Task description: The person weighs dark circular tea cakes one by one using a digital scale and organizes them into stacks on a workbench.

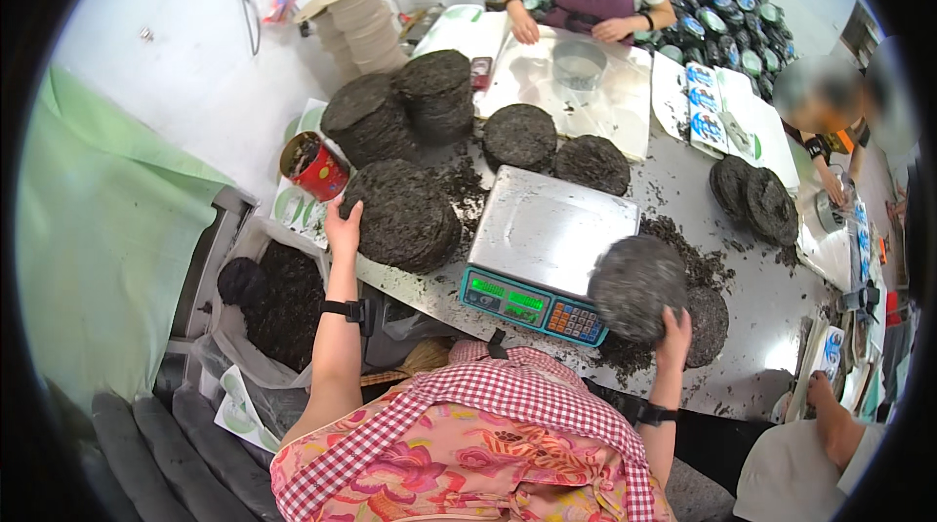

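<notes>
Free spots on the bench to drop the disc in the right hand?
The steel platter of the digital scale is bare. So is the grey tabletop right of the dark pressed tea disc held by the right hand. Around the left hand, stacked dark tea cakes crowd everything.

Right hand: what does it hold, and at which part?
The right hand holds a round dark pressed cake, blurred, at its lower right edge, beside the scale.

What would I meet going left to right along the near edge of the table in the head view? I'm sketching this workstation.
Open bag of loose dark leaves → left hand on a stack of dark pressed cakes → metal weighing scale → right hand holding a round dark cake.
</notes>
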`<state>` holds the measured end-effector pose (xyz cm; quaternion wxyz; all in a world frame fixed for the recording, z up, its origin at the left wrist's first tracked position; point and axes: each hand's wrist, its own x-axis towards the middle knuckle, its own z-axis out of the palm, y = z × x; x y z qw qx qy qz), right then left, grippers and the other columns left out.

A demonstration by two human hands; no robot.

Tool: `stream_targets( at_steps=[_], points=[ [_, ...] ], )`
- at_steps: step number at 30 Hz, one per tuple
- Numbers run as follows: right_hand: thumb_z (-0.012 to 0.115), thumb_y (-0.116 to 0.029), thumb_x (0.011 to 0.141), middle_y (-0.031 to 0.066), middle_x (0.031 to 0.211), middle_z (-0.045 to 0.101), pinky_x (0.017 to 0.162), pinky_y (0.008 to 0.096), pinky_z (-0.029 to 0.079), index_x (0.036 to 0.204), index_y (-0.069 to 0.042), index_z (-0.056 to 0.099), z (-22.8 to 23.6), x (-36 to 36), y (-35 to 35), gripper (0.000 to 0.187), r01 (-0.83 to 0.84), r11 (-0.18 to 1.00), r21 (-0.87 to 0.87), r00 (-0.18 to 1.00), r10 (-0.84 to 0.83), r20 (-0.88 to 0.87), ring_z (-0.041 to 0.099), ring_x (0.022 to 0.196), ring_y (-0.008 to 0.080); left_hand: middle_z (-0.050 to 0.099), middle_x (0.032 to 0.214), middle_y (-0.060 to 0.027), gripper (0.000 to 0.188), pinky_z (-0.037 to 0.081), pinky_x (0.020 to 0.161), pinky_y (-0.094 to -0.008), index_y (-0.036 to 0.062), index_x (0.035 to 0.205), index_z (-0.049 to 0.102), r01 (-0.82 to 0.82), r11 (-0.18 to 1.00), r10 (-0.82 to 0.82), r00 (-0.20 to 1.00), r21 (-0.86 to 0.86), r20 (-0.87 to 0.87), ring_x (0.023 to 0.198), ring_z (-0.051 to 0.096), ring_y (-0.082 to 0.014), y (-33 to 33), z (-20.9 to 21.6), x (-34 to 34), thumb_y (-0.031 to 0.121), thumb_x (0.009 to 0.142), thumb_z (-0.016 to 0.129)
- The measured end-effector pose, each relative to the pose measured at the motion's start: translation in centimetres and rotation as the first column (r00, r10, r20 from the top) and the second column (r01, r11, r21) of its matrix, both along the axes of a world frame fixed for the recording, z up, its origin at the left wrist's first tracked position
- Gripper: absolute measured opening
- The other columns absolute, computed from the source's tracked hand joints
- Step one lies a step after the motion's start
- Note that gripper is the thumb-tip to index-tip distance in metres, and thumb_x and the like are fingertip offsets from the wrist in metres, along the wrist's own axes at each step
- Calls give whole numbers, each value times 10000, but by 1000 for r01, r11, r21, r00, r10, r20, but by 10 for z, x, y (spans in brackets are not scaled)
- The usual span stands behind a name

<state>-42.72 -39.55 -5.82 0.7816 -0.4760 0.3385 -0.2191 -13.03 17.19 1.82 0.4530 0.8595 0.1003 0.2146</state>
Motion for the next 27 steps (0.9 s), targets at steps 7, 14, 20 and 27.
stream_targets(
  at_steps=[7,14,20,27],
  points=[
    [654,-140,799,141,1132,525,771,322,461,1220,-20,456,21,26,18,481,-264,569,-779,918,-98,-383,552,955,217,605,1067,-84,321,426,869,-305,-23,1110,555,273,923,-208,947,-270,246,979,557,-180,-107,96,-55,77,816,634],
    [742,-388,686,207,1237,467,960,472,356,1262,21,389,-45,-58,-78,790,-236,641,-731,296,-669,-682,421,1166,356,510,1205,-135,539,400,911,-413,60,1191,527,829,327,-909,406,454,-88,1142,470,-298,-257,47,-143,174,695,705],
    [708,-574,642,232,1111,545,881,475,427,1142,65,485,-79,-75,-104,841,-291,804,-519,75,-522,-850,518,1051,373,495,1211,-224,550,327,999,-454,-8,1158,495,318,776,-467,870,545,157,1176,417,-405,-137,41,-75,159,674,695],
    [805,-299,646,171,1036,590,791,446,473,1042,20,567,-82,-72,-89,561,-210,604,-769,279,-717,-639,578,922,342,463,1230,-257,834,367,964,-391,-71,1279,318,9,993,7,991,115,-137,1154,458,-356,-6,-33,-36,289,676,768]
  ],
)
